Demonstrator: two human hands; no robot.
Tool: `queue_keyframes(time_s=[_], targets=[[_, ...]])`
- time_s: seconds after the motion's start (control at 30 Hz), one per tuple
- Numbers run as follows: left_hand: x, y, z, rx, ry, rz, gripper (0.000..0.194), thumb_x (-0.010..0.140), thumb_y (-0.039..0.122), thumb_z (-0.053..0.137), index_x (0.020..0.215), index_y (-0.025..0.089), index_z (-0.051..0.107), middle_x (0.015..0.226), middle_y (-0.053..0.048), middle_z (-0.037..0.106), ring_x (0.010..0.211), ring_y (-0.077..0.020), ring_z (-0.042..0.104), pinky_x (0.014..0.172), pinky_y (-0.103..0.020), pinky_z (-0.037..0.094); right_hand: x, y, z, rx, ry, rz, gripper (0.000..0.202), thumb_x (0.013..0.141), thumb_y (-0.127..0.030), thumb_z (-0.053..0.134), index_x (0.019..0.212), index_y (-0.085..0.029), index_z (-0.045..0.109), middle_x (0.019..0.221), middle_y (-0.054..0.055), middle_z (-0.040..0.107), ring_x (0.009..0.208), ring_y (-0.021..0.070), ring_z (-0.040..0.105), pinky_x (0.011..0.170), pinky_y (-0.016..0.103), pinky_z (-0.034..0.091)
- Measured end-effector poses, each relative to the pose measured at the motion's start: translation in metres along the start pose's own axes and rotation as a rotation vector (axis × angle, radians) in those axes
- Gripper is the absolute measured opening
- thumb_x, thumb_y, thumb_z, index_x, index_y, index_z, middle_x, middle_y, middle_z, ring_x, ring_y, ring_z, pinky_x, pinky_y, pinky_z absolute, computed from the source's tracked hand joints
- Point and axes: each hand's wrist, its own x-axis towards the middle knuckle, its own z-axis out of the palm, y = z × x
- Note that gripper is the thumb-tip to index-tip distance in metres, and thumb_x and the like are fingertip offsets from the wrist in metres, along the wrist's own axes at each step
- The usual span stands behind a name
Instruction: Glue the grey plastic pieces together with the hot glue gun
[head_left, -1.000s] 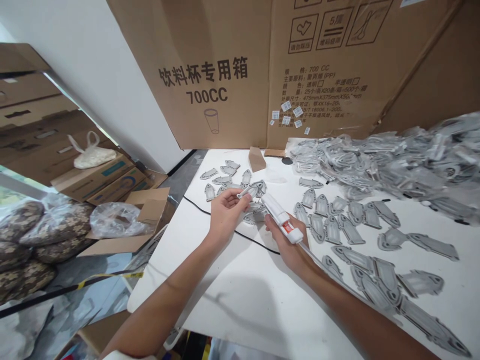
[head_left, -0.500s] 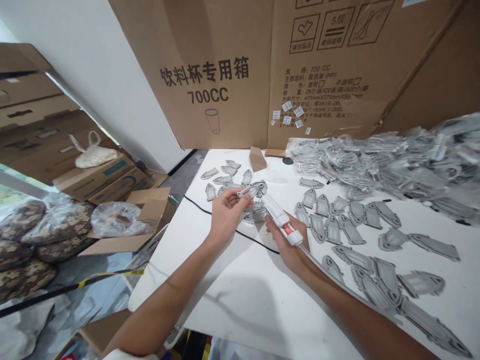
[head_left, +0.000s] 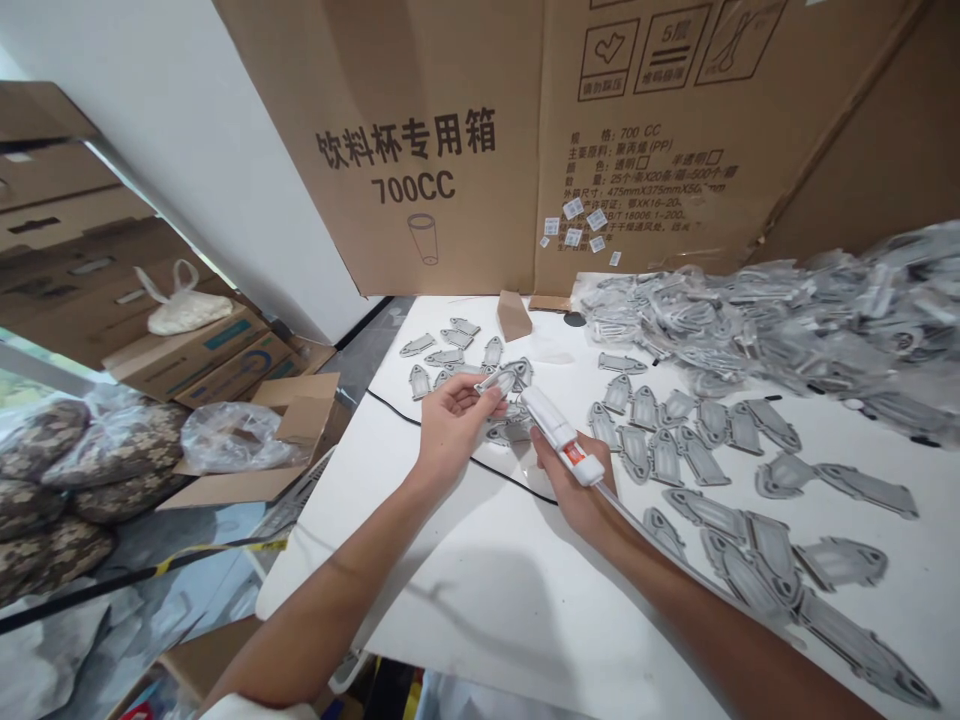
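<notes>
Between the thumb and fingers of my left hand (head_left: pixel 452 428) is a small grey pointed plastic part (head_left: pixel 511 376), held just above the table. My right hand (head_left: pixel 579 492) is wrapped around a white corded handheld tool (head_left: pixel 549 422) with a red-orange patch on its body. Its front end points at the grey part, very close to it; I cannot tell whether they touch. The cord (head_left: pixel 634 527) runs back along my right forearm. Under and beside my left hand lie more grey parts (head_left: pixel 448 358).
Many matching grey parts (head_left: pixel 666 457) lie across the white table (head_left: pixel 465 620). Bagged parts (head_left: pixel 750 310) are heaped at the back right. A large cardboard box (head_left: pixel 420 80) stands behind. A black cable (head_left: pixel 510 480) crosses the tabletop. Cartons (head_left: pixel 202 360) stand on the left.
The front end of the white tool has shifted very slightly. My left hand still holds the grey part in nearly the same place.
</notes>
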Motion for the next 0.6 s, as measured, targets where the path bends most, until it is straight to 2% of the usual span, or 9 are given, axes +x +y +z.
queue_keyframes(time_s=[0.13, 0.23, 0.6], targets=[[-0.0003, 0.0001, -0.0001, 0.012, -0.010, 0.001, 0.033, 0.072, 0.038, 0.091, 0.089, 0.016, 0.074, 0.073, -0.003, 0.074, 0.068, -0.0182, 0.073, 0.072, -0.032, 0.062, 0.0004, 0.0043, 0.0005, -0.016, -0.006, 0.058, 0.051, 0.094, -0.056, 0.063, 0.062, -0.022, 0.041, 0.052, -0.006, 0.040, 0.051, 0.0117, 0.035, 0.051, 0.028, 0.030], [-0.0012, 0.0001, -0.0001, 0.004, -0.020, 0.000, 0.033, 0.072, 0.037, 0.092, 0.089, 0.016, 0.074, 0.073, -0.003, 0.074, 0.067, -0.0177, 0.073, 0.072, -0.031, 0.063, 0.0007, 0.0064, -0.0001, -0.028, -0.002, 0.087, 0.053, 0.095, -0.057, 0.061, 0.060, -0.022, 0.042, 0.052, -0.004, 0.043, 0.052, 0.0124, 0.037, 0.050, 0.028, 0.030], [-0.0012, -0.0019, 0.0003, 0.005, -0.024, 0.002, 0.031, 0.073, 0.036, 0.092, 0.089, 0.017, 0.074, 0.072, -0.002, 0.074, 0.068, -0.0173, 0.073, 0.071, -0.029, 0.062, 0.0014, 0.0016, 0.0005, -0.060, 0.018, 0.048, 0.047, 0.093, -0.049, 0.058, 0.057, -0.023, 0.043, 0.049, -0.005, 0.042, 0.051, 0.0123, 0.039, 0.051, 0.027, 0.031]])
